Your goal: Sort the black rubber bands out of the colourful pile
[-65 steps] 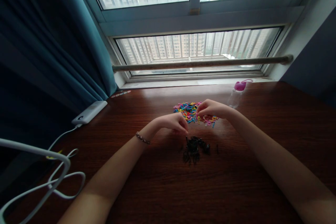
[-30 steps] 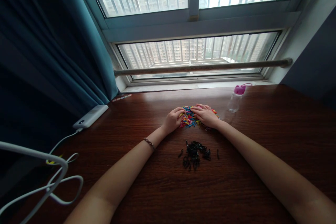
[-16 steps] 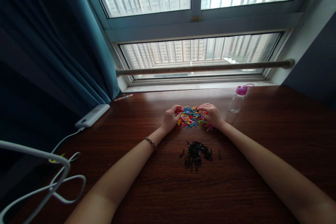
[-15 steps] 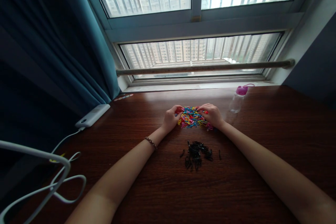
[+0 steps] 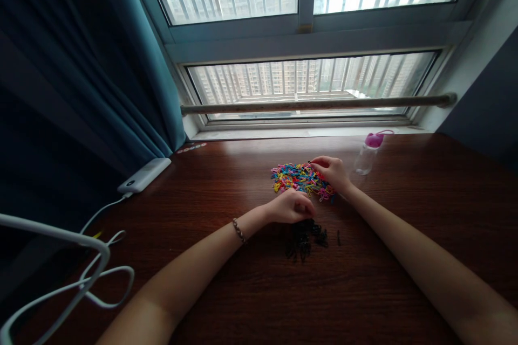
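A heap of small multicoloured loops (image 5: pixel 297 177), in pink, blue, yellow and red, lies on the brown table. Nearer to me is a pile of small black loop-like pieces (image 5: pixel 302 242), with one stray piece at its right. My left hand (image 5: pixel 292 206) hangs over the far edge of the black pile, its fingers closed together; what they hold, if anything, is hidden. At the right far edge of the coloured heap, my right hand (image 5: pixel 329 170) pinches a tiny black piece (image 5: pixel 309 162) between thumb and forefinger.
A clear bottle with a pink lid (image 5: pixel 366 155) stands to the right of my right hand. On the left lie a white power bank (image 5: pixel 144 175) and a looped white cable (image 5: pixel 103 275). A blue curtain hangs beside them. The window (image 5: pixel 311 81) rises behind the table.
My left hand has moved from the coloured heap toward me, over the black pile. My right hand has shifted slightly to the right and shows a black piece at its fingertips.
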Demonstrator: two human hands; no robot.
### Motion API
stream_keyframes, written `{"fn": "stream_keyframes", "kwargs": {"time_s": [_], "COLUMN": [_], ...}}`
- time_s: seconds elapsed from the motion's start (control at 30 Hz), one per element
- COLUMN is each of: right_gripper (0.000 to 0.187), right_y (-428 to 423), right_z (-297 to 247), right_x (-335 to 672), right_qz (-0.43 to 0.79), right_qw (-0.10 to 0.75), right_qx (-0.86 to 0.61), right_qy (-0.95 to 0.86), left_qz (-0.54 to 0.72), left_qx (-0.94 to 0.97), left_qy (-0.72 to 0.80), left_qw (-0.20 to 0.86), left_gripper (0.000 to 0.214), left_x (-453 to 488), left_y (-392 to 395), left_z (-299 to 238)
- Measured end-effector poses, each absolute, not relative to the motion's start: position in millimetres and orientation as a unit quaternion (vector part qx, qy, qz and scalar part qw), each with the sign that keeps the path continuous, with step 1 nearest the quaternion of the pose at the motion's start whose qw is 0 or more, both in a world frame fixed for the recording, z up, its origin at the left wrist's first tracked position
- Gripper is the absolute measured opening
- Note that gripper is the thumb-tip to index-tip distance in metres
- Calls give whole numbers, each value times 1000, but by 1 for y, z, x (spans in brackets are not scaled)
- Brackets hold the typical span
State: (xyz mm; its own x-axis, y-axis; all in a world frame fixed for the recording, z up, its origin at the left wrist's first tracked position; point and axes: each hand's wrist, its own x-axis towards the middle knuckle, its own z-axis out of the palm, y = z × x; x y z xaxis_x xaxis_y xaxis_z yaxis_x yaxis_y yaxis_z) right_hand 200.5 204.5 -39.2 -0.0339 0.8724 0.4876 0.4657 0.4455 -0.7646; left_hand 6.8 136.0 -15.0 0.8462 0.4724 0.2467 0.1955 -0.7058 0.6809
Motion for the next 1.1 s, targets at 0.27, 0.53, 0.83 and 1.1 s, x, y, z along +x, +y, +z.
{"fn": "stream_keyframes", "kwargs": {"time_s": [0.27, 0.53, 0.83, 1.1], "right_gripper": [29, 26, 36, 30], "right_y": [195, 180, 161, 203], "right_z": [-24, -4, 3, -43], "right_x": [197, 200, 183, 179], "right_qz": [371, 605, 561, 44], "right_qw": [487, 397, 82, 310], "right_qx": [-459, -385, -316, -416], "right_qy": [-644, -573, -761, -854], "left_qz": [278, 331, 430, 298], "left_qx": [869, 780, 800, 864], "left_qy": [230, 313, 405, 403], "left_qw": [339, 429, 109, -44], "left_gripper": [18, 28, 18, 25], "left_x": [4, -8, -17, -14], "left_y": [137, 150, 173, 179], "left_z": [-16, -23, -32, -42]}}
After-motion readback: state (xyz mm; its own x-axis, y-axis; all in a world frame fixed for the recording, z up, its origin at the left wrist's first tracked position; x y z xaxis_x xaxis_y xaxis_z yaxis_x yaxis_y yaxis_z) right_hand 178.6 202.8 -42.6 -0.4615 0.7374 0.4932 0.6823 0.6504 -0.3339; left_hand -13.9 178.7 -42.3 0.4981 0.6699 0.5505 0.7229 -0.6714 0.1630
